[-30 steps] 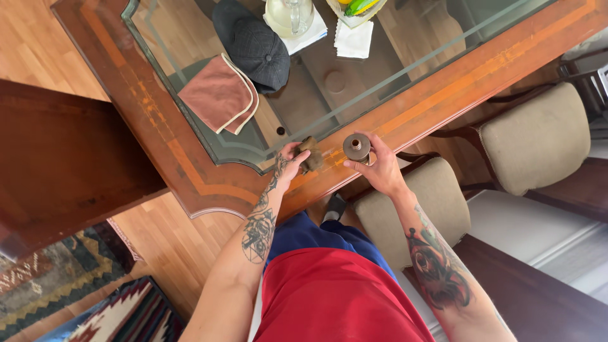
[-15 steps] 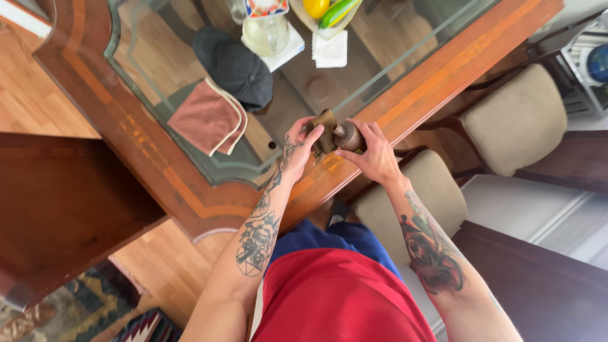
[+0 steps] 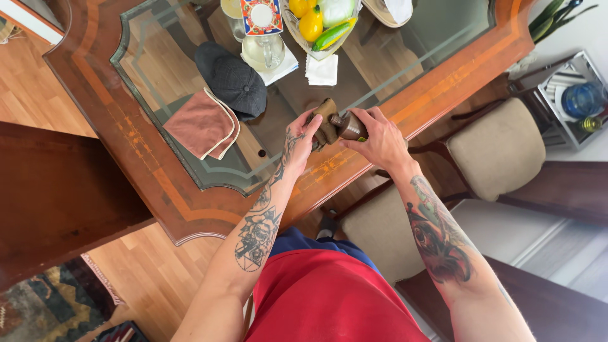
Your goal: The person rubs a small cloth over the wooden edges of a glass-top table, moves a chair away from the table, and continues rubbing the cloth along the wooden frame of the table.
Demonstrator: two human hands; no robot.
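We see both hands raised over the near edge of the glass-topped wooden surface [image 3: 190, 209]. Our right hand [image 3: 379, 138] has its fingers wrapped around a small dark brown bottle [image 3: 349, 125] lying sideways, neck pointing left. Our left hand [image 3: 301, 140] pinches a crumpled brown cloth [image 3: 326, 120] against the bottle's neck, fingers closed on it. Further back on the glass lie a folded pink cloth [image 3: 201, 123], a dark grey cap [image 3: 233, 79] and a bowl of yellow and green fruit [image 3: 316, 25].

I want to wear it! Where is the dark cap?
In the head view, the dark cap lies on the glass table, upper left, between the pink folded cloth and the white napkin.
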